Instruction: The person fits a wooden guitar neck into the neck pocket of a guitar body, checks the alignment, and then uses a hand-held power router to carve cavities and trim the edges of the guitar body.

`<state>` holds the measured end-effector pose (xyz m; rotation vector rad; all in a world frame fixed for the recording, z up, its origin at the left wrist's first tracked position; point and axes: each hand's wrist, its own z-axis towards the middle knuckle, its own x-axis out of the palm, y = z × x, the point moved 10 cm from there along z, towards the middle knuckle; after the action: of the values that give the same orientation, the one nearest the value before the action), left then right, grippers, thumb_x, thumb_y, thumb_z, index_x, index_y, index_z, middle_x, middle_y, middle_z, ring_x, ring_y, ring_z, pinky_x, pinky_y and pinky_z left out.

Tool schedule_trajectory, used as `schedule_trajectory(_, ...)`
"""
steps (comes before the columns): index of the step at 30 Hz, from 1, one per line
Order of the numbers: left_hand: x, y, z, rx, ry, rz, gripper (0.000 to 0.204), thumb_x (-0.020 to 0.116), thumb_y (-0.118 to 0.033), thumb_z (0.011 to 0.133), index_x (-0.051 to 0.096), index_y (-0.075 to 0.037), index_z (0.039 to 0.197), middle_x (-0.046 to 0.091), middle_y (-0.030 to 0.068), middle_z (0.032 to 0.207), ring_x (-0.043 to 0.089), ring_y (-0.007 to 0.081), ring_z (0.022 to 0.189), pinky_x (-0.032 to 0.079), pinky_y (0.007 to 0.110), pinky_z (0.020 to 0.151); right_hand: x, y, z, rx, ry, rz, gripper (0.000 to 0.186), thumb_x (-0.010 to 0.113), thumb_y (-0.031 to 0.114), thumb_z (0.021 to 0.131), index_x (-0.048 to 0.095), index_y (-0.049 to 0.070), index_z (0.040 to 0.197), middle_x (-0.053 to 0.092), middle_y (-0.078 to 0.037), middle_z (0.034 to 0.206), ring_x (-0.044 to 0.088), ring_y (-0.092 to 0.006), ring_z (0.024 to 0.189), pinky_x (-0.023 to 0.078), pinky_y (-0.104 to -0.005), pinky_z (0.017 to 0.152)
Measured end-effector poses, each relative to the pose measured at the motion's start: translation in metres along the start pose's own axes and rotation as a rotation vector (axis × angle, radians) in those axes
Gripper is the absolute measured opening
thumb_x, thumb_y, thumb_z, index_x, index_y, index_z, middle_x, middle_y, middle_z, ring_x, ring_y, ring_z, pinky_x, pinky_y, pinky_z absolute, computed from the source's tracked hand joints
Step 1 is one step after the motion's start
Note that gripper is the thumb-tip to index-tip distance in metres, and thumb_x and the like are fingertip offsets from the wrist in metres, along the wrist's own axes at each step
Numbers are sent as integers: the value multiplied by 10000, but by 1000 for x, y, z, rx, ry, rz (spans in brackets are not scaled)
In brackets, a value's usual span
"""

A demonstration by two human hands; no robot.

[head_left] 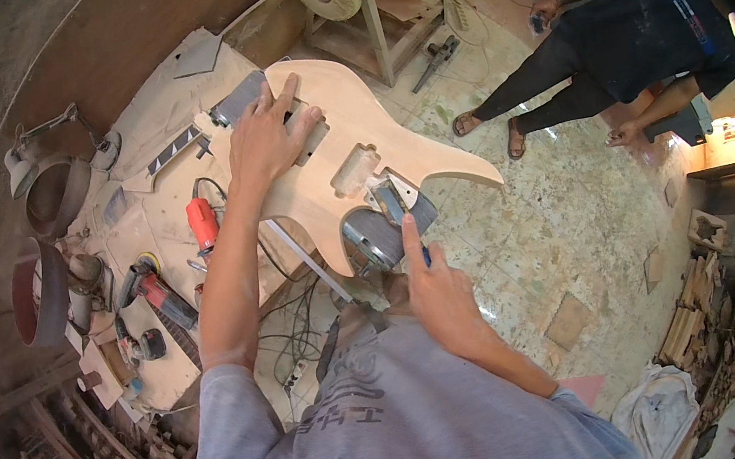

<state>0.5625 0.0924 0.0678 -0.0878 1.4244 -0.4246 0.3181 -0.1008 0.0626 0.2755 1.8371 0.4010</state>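
Note:
A pale, unfinished electric guitar body (348,91), with routed cavities, lies in front of me across the table's right edge. My left hand (266,140) rests on its upper left part with the fingers spread, beside a dark cavity. My right hand (441,299) is closed round what looks like a chisel (390,200), its index finger stretched along it. Some blue of the handle shows by the fingers. The broad blade lies over the recess at the body's near edge, where its tip is hard to make out. Beneath the body shows a grey abrasive-covered roller (405,229).
On the table (163,211) lie a red power tool (202,223), a red-black sander (160,291) and sanding belts (42,289). A desk lamp (21,170) stands behind. Cables (293,334) hang below. At the right stands another person (596,47); wood offcuts (698,305) pile up nearer.

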Motion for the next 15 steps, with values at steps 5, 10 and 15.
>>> schedule_trajectory(5, -3, 1, 1, -5, 6, -8, 774, 551, -706, 970, 498, -260, 1600, 469, 288, 1597, 532, 466, 1409, 451, 493, 1152, 6, 7, -2, 24, 25, 8, 868, 564, 5, 933, 103, -43, 1666, 560, -435, 1242, 713, -533, 844, 603, -570, 729)
schedule_trajectory(10, -3, -3, -1, 24, -11, -3, 774, 560, -707, 963, 503, -265, 1597, 468, 292, 1595, 545, 473, 1394, 472, 493, 1132, 8, 15, 4, 65, -15, -22, 853, 553, -6, 938, 101, -62, 1660, 583, -392, 1132, 708, -518, 821, 600, -568, 718)
schedule_trajectory(15, -5, -1, 0, 19, -21, 0, 774, 570, -698, 959, 513, -255, 1590, 473, 293, 1590, 566, 477, 1366, 489, 490, 1113, 2, 23, 0, 52, -52, -36, 852, 561, -8, 935, 109, -74, 1653, 594, -358, 1092, 714, -490, 796, 607, -543, 684)
